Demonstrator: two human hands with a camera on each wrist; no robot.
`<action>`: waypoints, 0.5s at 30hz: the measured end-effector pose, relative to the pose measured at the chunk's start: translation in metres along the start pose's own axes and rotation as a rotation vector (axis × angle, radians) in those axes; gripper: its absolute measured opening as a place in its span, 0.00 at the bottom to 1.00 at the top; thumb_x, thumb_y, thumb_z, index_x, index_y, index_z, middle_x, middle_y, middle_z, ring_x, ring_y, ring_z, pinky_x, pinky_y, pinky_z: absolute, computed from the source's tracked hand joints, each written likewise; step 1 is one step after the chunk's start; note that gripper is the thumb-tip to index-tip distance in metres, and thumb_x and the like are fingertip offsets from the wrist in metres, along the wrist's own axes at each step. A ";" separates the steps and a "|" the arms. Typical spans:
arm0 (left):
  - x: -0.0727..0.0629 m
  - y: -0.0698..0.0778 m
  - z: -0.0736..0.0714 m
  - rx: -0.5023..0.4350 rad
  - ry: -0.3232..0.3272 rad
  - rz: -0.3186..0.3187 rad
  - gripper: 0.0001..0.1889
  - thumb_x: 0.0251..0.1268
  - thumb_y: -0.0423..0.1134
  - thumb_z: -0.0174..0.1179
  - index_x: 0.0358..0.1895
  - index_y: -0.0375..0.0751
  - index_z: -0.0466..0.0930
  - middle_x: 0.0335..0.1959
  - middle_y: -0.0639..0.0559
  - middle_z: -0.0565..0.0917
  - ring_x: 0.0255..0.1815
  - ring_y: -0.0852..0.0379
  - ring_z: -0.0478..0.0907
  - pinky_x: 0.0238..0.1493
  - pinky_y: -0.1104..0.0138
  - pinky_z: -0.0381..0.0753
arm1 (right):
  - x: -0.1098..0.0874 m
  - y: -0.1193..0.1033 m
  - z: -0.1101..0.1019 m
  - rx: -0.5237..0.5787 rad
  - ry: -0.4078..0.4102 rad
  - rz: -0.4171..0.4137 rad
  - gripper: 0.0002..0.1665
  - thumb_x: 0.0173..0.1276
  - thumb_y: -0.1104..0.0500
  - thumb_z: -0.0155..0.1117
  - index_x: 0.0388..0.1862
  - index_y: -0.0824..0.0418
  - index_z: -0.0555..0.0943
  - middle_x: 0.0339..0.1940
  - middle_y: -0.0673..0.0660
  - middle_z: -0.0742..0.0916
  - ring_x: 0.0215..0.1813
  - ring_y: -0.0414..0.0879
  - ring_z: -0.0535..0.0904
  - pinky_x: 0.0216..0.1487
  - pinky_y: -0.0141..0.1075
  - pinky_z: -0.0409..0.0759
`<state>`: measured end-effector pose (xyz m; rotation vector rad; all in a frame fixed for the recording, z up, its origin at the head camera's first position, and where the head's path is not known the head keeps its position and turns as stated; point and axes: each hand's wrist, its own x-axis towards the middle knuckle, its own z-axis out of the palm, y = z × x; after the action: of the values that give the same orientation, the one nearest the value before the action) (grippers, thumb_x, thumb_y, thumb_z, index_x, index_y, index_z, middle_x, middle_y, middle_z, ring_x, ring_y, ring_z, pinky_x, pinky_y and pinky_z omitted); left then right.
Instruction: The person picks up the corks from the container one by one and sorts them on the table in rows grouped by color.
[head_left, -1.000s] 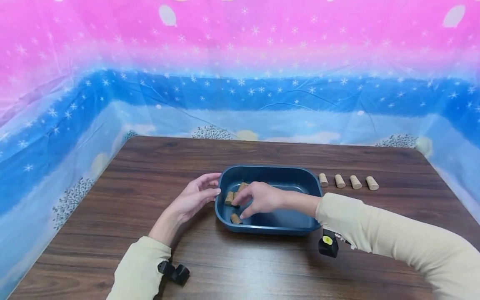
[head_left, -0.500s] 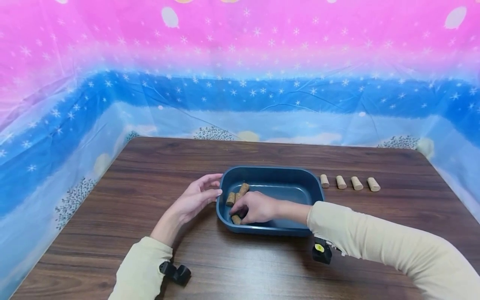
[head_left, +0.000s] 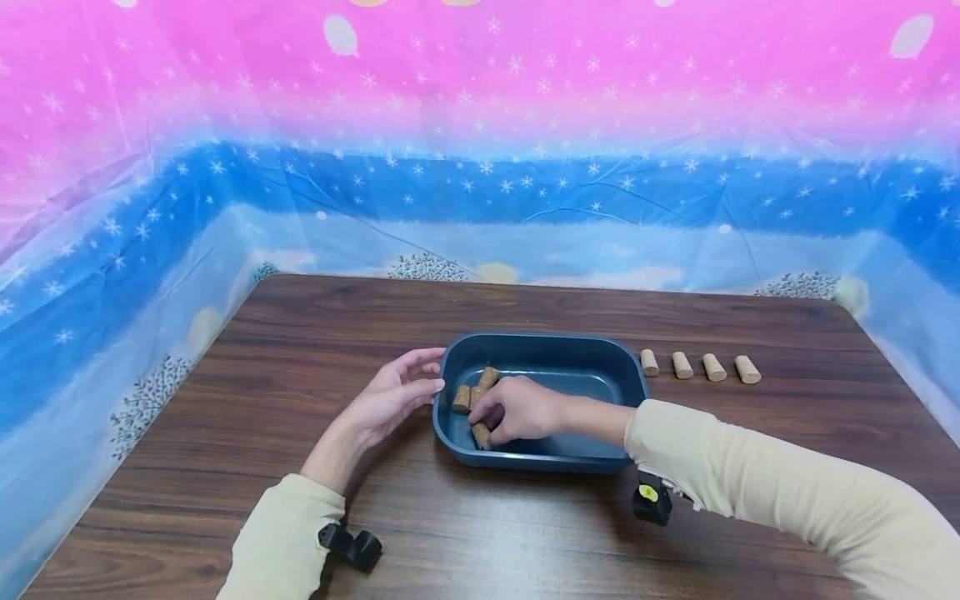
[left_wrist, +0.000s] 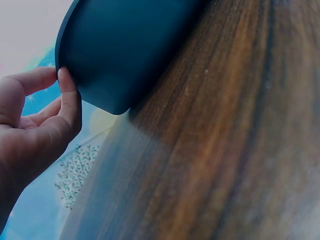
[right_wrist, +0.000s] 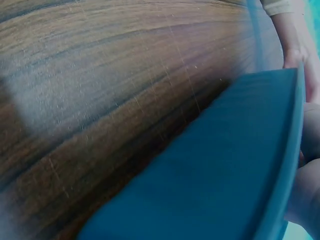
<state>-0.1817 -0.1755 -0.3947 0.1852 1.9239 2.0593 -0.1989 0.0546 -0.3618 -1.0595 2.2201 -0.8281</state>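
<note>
A deep dark blue rectangular container (head_left: 600, 462) stands on the table, with several cork stoppers (head_left: 462, 398) lying in its left end. My right hand (head_left: 528, 408) reaches inside and pinches one cork stopper (head_left: 482, 435) near the front left corner, partly covered by the fingers. My left hand (head_left: 386, 400) holds the container's left end, thumb and fingertips at the rim. In the left wrist view, the left thumb (left_wrist: 67, 82) touches the outer wall just below the rim. The container's wall (right_wrist: 220, 160) hides most of the right hand in the right wrist view.
To the right of the container, a row of several lighter cork stoppers (head_left: 713, 367) lies on the brown wooden table (head_left: 360, 304). A patterned pink and blue cloth (head_left: 480, 150) hangs behind the table and along its sides.
Inside the container, my right hand moved toward the front and took hold of a cork stopper, which has turned and shifted slightly right. My left hand stays at the rim.
</note>
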 end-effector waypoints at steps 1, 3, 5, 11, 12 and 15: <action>0.000 0.000 0.000 0.001 0.000 0.001 0.28 0.69 0.28 0.54 0.71 0.33 0.59 0.55 0.39 0.67 0.50 0.51 0.73 0.51 0.68 0.77 | -0.001 -0.001 -0.002 0.025 0.005 0.017 0.18 0.60 0.67 0.69 0.50 0.67 0.83 0.44 0.54 0.86 0.44 0.41 0.82 0.46 0.30 0.79; 0.000 0.000 0.001 -0.001 0.001 0.004 0.28 0.69 0.27 0.53 0.71 0.32 0.59 0.54 0.39 0.67 0.49 0.52 0.73 0.50 0.68 0.77 | -0.004 -0.001 -0.005 0.052 0.018 0.042 0.19 0.60 0.66 0.70 0.51 0.67 0.83 0.45 0.53 0.86 0.45 0.41 0.82 0.46 0.32 0.80; 0.000 0.000 0.001 -0.003 0.002 0.007 0.28 0.69 0.27 0.53 0.71 0.31 0.58 0.54 0.40 0.67 0.48 0.53 0.74 0.50 0.68 0.77 | -0.007 -0.001 -0.009 0.059 0.034 0.052 0.19 0.60 0.66 0.70 0.52 0.67 0.83 0.45 0.53 0.86 0.46 0.42 0.82 0.46 0.33 0.80; 0.000 0.001 0.003 -0.007 0.007 0.008 0.28 0.68 0.26 0.53 0.71 0.32 0.59 0.53 0.41 0.67 0.47 0.54 0.74 0.48 0.68 0.78 | -0.017 0.001 -0.022 0.035 0.083 0.048 0.20 0.60 0.64 0.70 0.53 0.66 0.82 0.49 0.54 0.85 0.48 0.45 0.82 0.43 0.33 0.81; 0.000 0.001 0.003 -0.008 0.009 0.008 0.28 0.68 0.26 0.53 0.70 0.32 0.59 0.53 0.41 0.67 0.47 0.54 0.74 0.48 0.68 0.78 | -0.019 0.001 -0.025 0.033 0.091 0.049 0.21 0.60 0.64 0.70 0.53 0.66 0.82 0.50 0.55 0.84 0.49 0.46 0.81 0.43 0.33 0.81; -0.001 0.002 0.003 -0.007 0.012 0.008 0.28 0.68 0.26 0.53 0.71 0.32 0.59 0.53 0.41 0.67 0.48 0.53 0.74 0.48 0.68 0.78 | -0.024 0.000 -0.033 0.028 0.121 0.063 0.21 0.60 0.64 0.70 0.54 0.65 0.82 0.52 0.56 0.83 0.51 0.47 0.81 0.43 0.35 0.81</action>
<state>-0.1806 -0.1733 -0.3927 0.1792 1.9260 2.0762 -0.2086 0.0840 -0.3352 -0.9445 2.3228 -0.9148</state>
